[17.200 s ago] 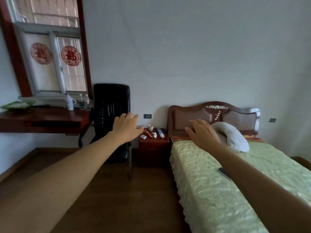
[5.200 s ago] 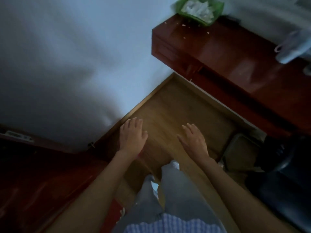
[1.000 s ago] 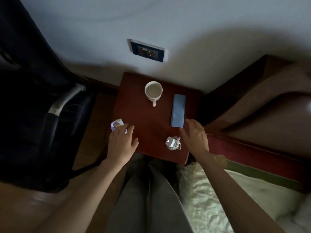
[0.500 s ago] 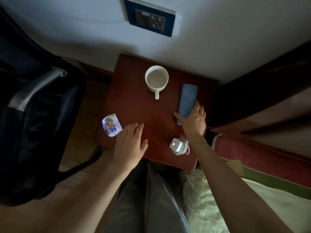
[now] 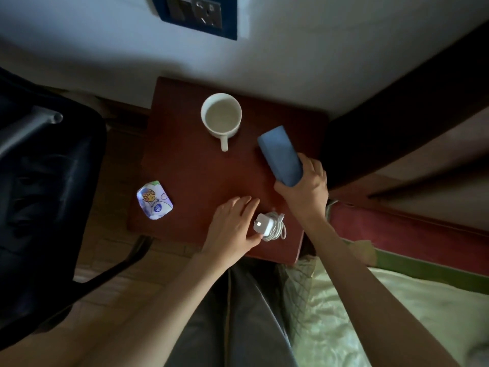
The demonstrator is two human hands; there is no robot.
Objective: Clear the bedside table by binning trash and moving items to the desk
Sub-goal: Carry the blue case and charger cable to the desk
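I look straight down on the dark red bedside table. My right hand grips the near end of a blue oblong case and holds it tilted above the table's right side. My left hand lies flat on the table, fingers apart, its thumb touching a white charger with a coiled cable near the front edge. A white mug stands upright at the back, handle toward me. A crumpled printed wrapper lies at the table's left edge.
A black office chair stands close on the left. The bed with its pale green cover and dark headboard borders the table on the right. A wall socket sits above the table. My legs are below.
My right hand has closed on the blue case and lifted it, turning it askew. My left hand has slid right, from near the wrapper to the charger.
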